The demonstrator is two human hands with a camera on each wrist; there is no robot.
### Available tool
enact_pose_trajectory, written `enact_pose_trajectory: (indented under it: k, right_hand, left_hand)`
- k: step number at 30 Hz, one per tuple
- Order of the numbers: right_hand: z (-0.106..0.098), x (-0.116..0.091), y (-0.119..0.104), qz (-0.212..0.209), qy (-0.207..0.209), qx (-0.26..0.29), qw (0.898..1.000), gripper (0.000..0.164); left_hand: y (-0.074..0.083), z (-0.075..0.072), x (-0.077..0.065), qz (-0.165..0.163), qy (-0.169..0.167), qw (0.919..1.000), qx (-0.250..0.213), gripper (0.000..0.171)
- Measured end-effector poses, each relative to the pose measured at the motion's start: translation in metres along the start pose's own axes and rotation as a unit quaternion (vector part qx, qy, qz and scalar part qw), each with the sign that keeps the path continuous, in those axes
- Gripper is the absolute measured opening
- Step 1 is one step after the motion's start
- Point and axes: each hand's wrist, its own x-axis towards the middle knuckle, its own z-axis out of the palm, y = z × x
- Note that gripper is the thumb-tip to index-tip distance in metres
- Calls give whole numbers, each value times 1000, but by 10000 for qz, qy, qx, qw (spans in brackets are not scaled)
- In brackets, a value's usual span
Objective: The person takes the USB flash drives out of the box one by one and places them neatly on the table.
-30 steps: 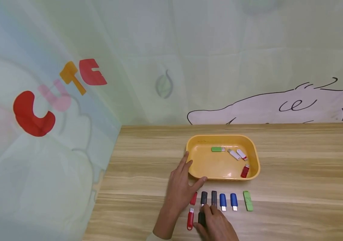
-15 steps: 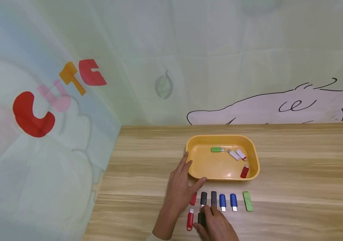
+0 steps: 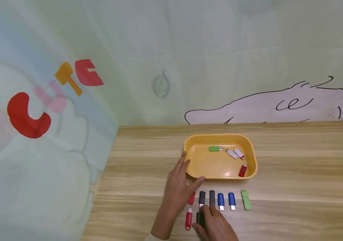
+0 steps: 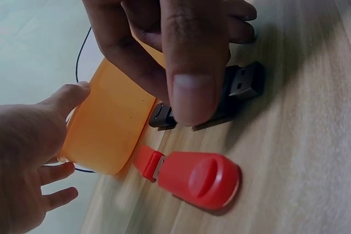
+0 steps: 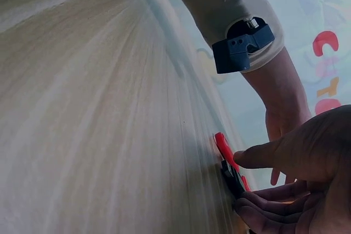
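pale printed sheeting [image 3: 219,67] with bright letters [image 3: 57,105] borders a wood-grain table [image 3: 304,167].

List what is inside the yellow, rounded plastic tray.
Visible: a green USB stick, a white stick, a white-and-red stick, a red stick. The left hand partly covers the tray, at its rim.

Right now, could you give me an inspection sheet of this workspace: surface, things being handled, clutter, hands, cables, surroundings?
Surface: wood-grain table.
Job's things: yellow tray holding four USB sticks; near black stick in hand; red, black, blue and green sticks lie in front of the tray.
Clutter: nothing seen.
Hands: left hand touches the tray's rim; right hand pinches the near black stick.
Cables: nothing seen.
Surroundings: printed backdrop with colored lettering reading CUTE.
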Motion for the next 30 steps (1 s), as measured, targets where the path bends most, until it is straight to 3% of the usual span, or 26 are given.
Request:
enact_pose_trajectory:
  k: [11, 20, 30]
  right_hand:
    - [-4, -5, 1, -161, 398, -116, 9990, 47]
    - [-15, -8, 4, -215, 287, 174, 9992, 35]
    - [-36, -7, 2, -48, 748, 277, 9968, 30]
  left_hand:
    - [1, -2, 0, -67, -63, 9999, -68, 79]
    - [2, -1, -2, -337, -148, 9993, -12, 81]
    - [4, -2, 1, -216, -101, 9996, 138, 81]
